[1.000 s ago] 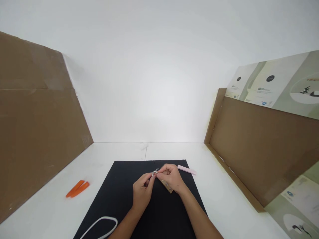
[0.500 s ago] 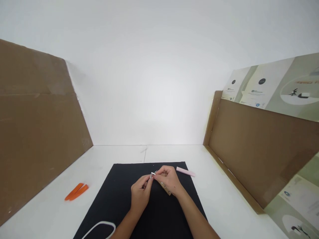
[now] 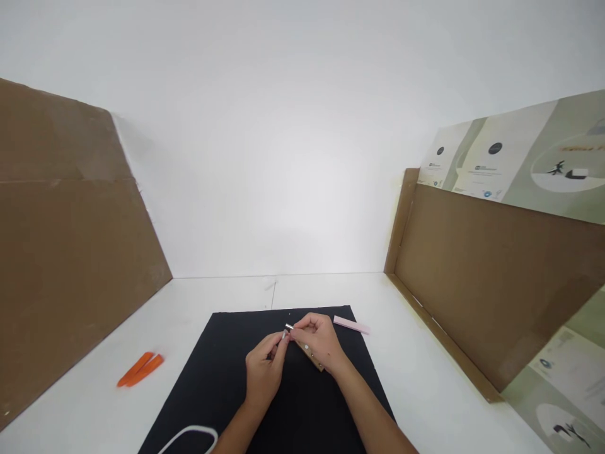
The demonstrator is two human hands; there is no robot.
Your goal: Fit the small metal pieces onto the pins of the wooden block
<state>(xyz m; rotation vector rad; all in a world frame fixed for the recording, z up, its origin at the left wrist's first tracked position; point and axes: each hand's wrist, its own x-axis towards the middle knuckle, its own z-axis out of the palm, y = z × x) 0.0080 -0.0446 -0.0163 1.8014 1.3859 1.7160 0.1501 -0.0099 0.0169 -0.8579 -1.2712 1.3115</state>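
Pinching silver piece [image 3: 289, 326] roughly crosswise in right hand [image 3: 321, 341];
gripping pale bit [image 3: 284, 335] in left hand [image 3: 263, 368], just beside silver piece

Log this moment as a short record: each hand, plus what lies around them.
Left hand: pinching a small pale piece, too small to identify
Right hand: seems to pinch a small silvery piece
Partly under right hand: tan strip with shiny spots
Beneath both: black mat
Across mat's right edge: pink strip
Left of mat: orange item
By left forearm: white loop, cut off by frame
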